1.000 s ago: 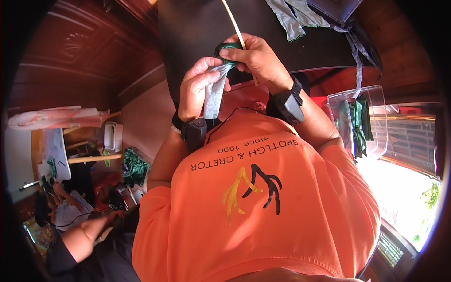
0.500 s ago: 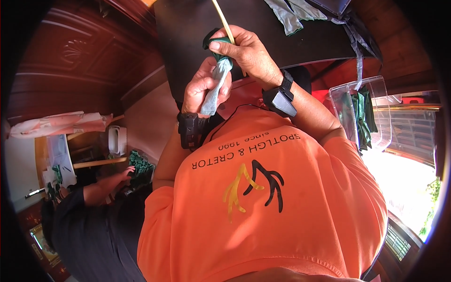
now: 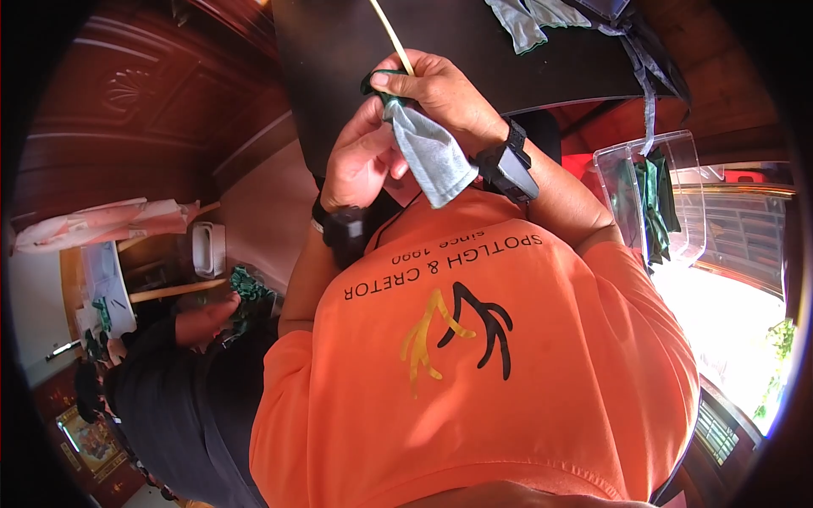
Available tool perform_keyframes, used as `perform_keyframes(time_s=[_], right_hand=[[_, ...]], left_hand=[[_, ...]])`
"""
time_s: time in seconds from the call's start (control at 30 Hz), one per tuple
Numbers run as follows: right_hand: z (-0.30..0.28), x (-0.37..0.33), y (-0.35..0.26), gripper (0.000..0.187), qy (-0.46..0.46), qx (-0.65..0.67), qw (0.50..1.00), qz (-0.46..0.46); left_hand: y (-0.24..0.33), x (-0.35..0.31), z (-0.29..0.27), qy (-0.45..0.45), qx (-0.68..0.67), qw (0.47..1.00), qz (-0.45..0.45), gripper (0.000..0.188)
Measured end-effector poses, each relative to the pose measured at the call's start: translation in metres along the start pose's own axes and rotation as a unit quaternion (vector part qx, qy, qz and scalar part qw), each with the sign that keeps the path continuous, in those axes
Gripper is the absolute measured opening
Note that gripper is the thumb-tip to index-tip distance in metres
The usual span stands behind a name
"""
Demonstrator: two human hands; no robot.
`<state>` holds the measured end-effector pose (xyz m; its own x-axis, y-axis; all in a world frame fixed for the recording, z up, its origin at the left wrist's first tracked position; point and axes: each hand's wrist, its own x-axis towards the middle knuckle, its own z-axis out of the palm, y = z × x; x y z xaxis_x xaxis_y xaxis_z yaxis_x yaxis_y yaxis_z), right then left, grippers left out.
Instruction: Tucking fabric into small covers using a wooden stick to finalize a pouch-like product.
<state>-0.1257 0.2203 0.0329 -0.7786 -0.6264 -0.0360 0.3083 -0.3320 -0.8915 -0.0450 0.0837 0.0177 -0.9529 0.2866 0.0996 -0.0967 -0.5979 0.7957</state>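
Observation:
My right hand (image 3: 445, 95) is closed round a thin pale wooden stick (image 3: 391, 35), its thumb pressing on the dark green upper end of a small fabric piece. The stick slants up and away above the table. Below my fingers, the fabric piece (image 3: 434, 161) hangs with its pale grey side spread out, over the front of my orange shirt. My left hand (image 3: 357, 165) is beside it, its upper fingers pinching the gathered part under the green end while the lower fingers curl loosely. The stick's lower end is hidden by my right hand and the cloth.
Ahead is a dark table (image 3: 339, 76), with pale grey cloth (image 3: 529, 24) at its far right. A clear plastic box (image 3: 690, 199) holding green fabric (image 3: 652, 207) stands at the right. At the left, another person's arm (image 3: 203, 323) reaches toward bunched green fabric (image 3: 247, 288).
The pale lower end of the fabric has come out of my left palm and swung right, now spread wider. My left fingers have shifted up toward the green end.

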Motion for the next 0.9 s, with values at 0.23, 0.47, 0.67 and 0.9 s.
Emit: perform_keyframes(time_s=[0.23,0.47,0.67,0.9], right_hand=[[0.016,0.003,0.011,0.012,0.066,-0.078,0.986,-0.131],[0.033,-0.006,0.007,0.016,0.064,-0.362,0.854,-0.369],[0.030,-0.006,0.008,0.012,0.073,-0.286,0.900,-0.321],[-0.007,-0.004,-0.011,0.025,0.080,-0.187,0.974,-0.103]], left_hand=[[0.003,0.009,-0.012,0.243,0.313,0.904,0.162,0.017],[0.015,0.033,-0.020,0.261,0.553,0.758,0.226,0.031],[0.021,0.039,-0.050,0.196,0.436,0.838,0.265,0.013],[0.017,0.026,-0.034,0.029,0.471,0.831,0.295,0.018]])
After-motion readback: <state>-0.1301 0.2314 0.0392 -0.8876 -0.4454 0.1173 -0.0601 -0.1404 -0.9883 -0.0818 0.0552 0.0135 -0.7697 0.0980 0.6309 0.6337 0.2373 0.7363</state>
